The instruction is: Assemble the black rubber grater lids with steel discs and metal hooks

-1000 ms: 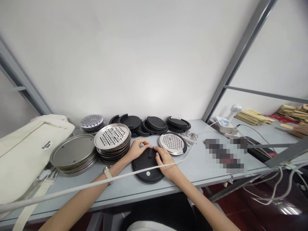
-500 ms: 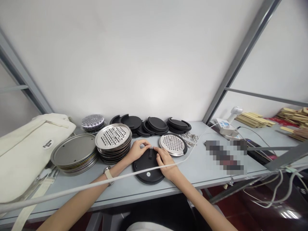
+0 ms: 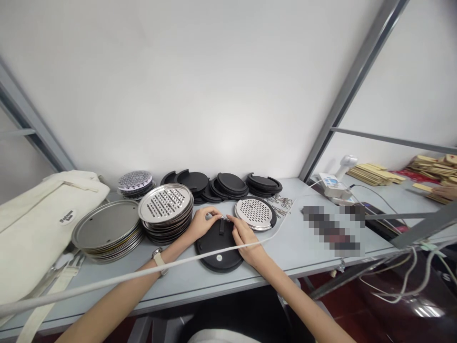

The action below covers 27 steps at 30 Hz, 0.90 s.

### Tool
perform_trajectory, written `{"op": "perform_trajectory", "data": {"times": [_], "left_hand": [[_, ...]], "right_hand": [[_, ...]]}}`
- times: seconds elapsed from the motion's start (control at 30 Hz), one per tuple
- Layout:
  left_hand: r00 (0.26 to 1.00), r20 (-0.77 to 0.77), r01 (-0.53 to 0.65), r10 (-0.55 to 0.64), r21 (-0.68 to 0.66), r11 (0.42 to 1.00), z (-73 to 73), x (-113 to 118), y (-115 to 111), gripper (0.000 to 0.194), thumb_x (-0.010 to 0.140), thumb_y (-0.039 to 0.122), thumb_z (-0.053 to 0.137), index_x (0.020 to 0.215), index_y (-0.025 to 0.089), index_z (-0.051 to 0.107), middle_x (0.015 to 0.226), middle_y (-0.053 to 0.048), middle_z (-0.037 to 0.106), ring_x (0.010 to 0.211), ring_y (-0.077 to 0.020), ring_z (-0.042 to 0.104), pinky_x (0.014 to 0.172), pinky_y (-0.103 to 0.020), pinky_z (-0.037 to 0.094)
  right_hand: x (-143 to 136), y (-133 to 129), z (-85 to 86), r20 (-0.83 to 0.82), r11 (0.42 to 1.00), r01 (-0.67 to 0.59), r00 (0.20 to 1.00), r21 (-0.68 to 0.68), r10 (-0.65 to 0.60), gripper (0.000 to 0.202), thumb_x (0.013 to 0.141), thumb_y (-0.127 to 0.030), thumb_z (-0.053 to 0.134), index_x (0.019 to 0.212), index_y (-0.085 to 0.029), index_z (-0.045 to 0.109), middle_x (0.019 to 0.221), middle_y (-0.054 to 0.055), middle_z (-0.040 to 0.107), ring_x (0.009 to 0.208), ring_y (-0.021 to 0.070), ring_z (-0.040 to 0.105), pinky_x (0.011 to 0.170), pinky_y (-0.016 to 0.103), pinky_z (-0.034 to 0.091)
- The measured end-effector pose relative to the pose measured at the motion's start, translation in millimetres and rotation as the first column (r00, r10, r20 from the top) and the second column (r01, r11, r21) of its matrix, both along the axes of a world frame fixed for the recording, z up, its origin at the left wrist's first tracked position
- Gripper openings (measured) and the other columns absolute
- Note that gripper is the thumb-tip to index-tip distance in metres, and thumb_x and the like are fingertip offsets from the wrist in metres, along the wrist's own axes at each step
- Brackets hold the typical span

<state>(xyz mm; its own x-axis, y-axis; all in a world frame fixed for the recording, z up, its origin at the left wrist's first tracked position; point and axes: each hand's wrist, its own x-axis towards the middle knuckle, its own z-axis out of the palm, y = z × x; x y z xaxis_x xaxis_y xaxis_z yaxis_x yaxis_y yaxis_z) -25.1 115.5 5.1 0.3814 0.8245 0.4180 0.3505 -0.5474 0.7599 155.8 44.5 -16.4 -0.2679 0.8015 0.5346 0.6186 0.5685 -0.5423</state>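
Observation:
A black round base (image 3: 218, 247) lies on the table in front of me, with a dark tab near its far edge and a small pale round sticker. At that far edge my left hand (image 3: 204, 222) pinches one end of a small metal wire piece (image 3: 224, 218). The fingers of my right hand (image 3: 246, 239) close on its other end, the palm side resting over the base's right edge. Just beyond my right hand lies a round grater (image 3: 255, 213) in a black rim. Loose wire pieces (image 3: 281, 204) are heaped right of it.
Stacked grater discs (image 3: 166, 204) and plain metal discs (image 3: 107, 224) stand to the left, near a cream bag (image 3: 43, 233). Black round parts (image 3: 232, 185) line the wall. A white cable (image 3: 143, 272) crosses in front. At far right, another person's hand (image 3: 446, 192) is near wooden pieces.
The view has shifted slightly. Both hands stay at the base's far edge, and the metal wire piece between their fingertips shows a little more clearly.

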Motion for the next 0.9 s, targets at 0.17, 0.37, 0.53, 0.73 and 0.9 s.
{"op": "perform_trajectory", "data": {"times": [0.17, 0.37, 0.53, 0.73, 0.9], "left_hand": [[0.999, -0.023, -0.022, 0.022, 0.003, 1.000, -0.3, -0.1, 0.1, 0.014, 0.081, 0.027, 0.060, 0.076, 0.016, 0.068, 0.078, -0.003, 0.070, 0.077, -0.0164, 0.062, 0.074, -0.028, 0.044], [1.000, -0.027, -0.012, 0.012, 0.010, 1.000, 0.3, 0.0, -0.5, 0.014, 0.081, 0.027, 0.059, 0.077, 0.017, 0.068, 0.079, -0.003, 0.070, 0.078, -0.0169, 0.062, 0.075, -0.028, 0.044], [1.000, -0.016, -0.008, 0.008, 0.002, 1.000, 1.5, 0.4, -0.7, 0.013, 0.080, 0.026, 0.059, 0.077, 0.017, 0.068, 0.078, -0.003, 0.070, 0.077, -0.0171, 0.062, 0.075, -0.028, 0.044], [1.000, -0.023, -0.005, 0.005, 0.003, 1.000, 2.2, 0.4, -0.9, 0.015, 0.080, 0.028, 0.059, 0.077, 0.017, 0.068, 0.077, -0.003, 0.070, 0.077, -0.0169, 0.062, 0.075, -0.028, 0.045], [1.000, -0.025, -0.010, 0.009, -0.002, 1.000, 1.6, 0.1, -0.6, 0.014, 0.080, 0.028, 0.059, 0.077, 0.017, 0.069, 0.079, -0.003, 0.070, 0.078, -0.0171, 0.062, 0.075, -0.028, 0.044]], "right_hand": [[-0.5, 0.8, 1.4, -0.016, 1.000, 0.003, 1.000, 0.001, -0.002, 0.037, 0.093, -0.018, 0.031, 0.127, -0.018, 0.045, 0.112, 0.010, 0.057, 0.105, 0.0198, 0.053, 0.094, 0.039, 0.046], [-1.8, 1.5, 1.5, -0.020, 1.000, 0.015, 1.000, 0.019, -0.015, 0.036, 0.092, -0.017, 0.033, 0.124, -0.018, 0.048, 0.115, 0.011, 0.058, 0.108, 0.0205, 0.053, 0.095, 0.042, 0.045], [-2.1, 2.5, 0.6, -0.024, 0.999, 0.026, 0.999, 0.026, -0.026, 0.036, 0.091, -0.017, 0.034, 0.123, -0.018, 0.050, 0.115, 0.011, 0.059, 0.108, 0.0209, 0.054, 0.096, 0.043, 0.045], [-2.2, 3.2, 1.6, -0.018, 1.000, 0.024, 1.000, 0.016, -0.024, 0.035, 0.090, -0.017, 0.035, 0.121, -0.018, 0.051, 0.113, 0.011, 0.060, 0.108, 0.0207, 0.054, 0.096, 0.042, 0.045], [-3.0, 3.9, 2.7, -0.002, 0.999, 0.033, 0.999, 0.014, -0.032, 0.034, 0.090, -0.017, 0.035, 0.120, -0.015, 0.052, 0.113, 0.012, 0.060, 0.108, 0.0211, 0.054, 0.096, 0.043, 0.045]]}}
